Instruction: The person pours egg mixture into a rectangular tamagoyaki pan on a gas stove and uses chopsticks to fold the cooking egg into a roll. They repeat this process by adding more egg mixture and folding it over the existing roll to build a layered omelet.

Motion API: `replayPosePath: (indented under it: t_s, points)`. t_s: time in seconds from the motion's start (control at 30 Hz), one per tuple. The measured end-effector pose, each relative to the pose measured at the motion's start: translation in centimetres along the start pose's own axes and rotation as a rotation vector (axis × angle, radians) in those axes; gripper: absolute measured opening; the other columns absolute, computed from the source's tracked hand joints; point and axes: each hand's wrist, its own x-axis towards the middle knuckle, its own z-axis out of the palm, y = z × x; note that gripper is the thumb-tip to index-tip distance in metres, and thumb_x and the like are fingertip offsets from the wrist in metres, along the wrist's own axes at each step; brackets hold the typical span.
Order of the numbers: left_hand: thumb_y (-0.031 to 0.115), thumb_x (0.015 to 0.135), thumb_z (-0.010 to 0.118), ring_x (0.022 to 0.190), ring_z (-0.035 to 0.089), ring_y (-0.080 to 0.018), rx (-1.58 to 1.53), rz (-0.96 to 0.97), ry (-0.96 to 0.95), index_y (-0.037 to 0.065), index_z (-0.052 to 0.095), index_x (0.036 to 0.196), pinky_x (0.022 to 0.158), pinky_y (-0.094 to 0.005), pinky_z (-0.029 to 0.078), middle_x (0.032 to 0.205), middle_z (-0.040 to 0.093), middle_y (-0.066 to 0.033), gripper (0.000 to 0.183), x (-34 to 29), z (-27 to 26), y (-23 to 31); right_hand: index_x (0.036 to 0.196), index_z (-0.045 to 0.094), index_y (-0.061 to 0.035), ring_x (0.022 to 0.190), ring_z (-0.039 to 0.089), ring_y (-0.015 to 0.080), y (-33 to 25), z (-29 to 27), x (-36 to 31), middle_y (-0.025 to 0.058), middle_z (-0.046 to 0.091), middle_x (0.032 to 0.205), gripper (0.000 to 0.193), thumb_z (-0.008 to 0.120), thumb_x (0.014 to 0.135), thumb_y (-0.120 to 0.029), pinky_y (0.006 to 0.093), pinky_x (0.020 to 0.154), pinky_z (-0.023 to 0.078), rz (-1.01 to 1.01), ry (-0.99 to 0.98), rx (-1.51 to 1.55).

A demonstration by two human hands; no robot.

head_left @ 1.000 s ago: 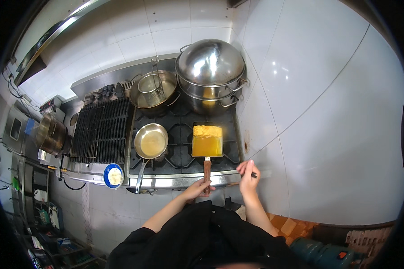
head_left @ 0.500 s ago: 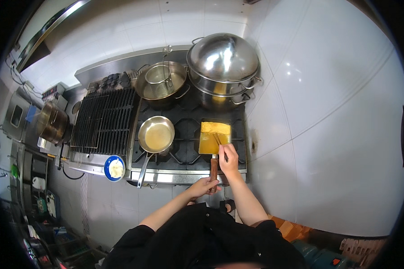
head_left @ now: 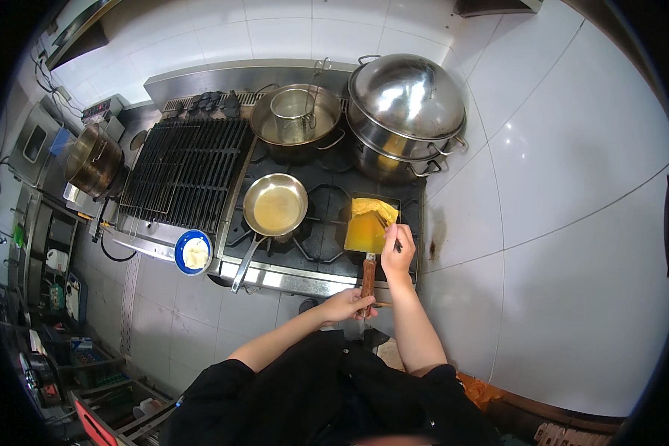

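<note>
My left hand (head_left: pixel 347 305) is closed around the wooden handle (head_left: pixel 369 273) of a small rectangular omelette pan on the right-front burner. In the pan, a folded egg roll (head_left: pixel 372 206) lies along the far side, its right part bunched and tilted. A thin, glossy yellow egg layer (head_left: pixel 363 238) covers the nearer part. Chopsticks (head_left: pixel 382 221) are pinched in my right hand (head_left: pixel 398 254), above the pan's near right corner. Their tips reach the egg roll's right part; my fingers partly hide them.
Left of the omelette pan sits a steel frying pan (head_left: pixel 254 217). Behind stand a wide pot (head_left: pixel 264 132) with a strainer (head_left: pixel 293 128) and a lidded steamer pot (head_left: pixel 394 160). A blue-rimmed bowl (head_left: pixel 181 257) with pale food rests at the front edge, near the grill grate (head_left: pixel 178 175).
The chopsticks have moved from the middle of the pan to the egg roll's right part, which has gone from flat to bunched. My left hand keeps hold of the handle. The whole view has shifted.
</note>
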Motion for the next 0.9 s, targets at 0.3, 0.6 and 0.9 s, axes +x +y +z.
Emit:
replayPosePath:
  t_s: [0.3, 0.6, 0.9]
  points:
    - [0.036, 0.102, 0.056, 0.085, 0.062, -0.0106, -0.051, 0.001, -0.004, 0.004, 0.058, 0.115, 0.072, -0.0238, 0.049, 0.101, 0.07, -0.0093, 0.035, -0.1, 0.2, 0.4, 0.08, 0.06, 0.0023, 0.07, 0.061, 0.0236, -0.1, -0.5, 0.1, 0.0117, 0.061, 0.078, 0.024, 0.055, 0.1, -0.01, 0.0317, 0.067, 0.047, 0.029, -0.017, -0.002]
    - [0.038, 0.102, 0.056, 0.085, 0.063, -0.0106, -0.027, -0.004, 0.002, 0.004, 0.059, 0.115, 0.072, -0.0232, 0.049, 0.101, 0.071, -0.0102, 0.037, 0.1, 0.1, -0.1, 0.08, 0.062, 0.0025, 0.067, 0.061, 0.0256, -0.7, -4.0, -2.5, 0.0124, 0.061, 0.077, 0.019, 0.058, 0.097, -0.006, 0.0317, 0.064, 0.047, 0.131, 0.026, -0.049]
    - [0.038, 0.101, 0.057, 0.082, 0.063, -0.0089, -0.001, 0.01, 0.014, 0.004, 0.06, 0.115, 0.07, -0.0224, 0.049, 0.1, 0.072, -0.0088, 0.037, 0.1, 0.0, -0.3, 0.079, 0.059, 0.002, 0.072, 0.059, 0.0266, 0.9, -2.4, -1.3, 0.0126, 0.06, 0.08, 0.021, 0.057, 0.098, -0.007, 0.0332, 0.068, 0.047, 0.053, 0.057, -0.05]
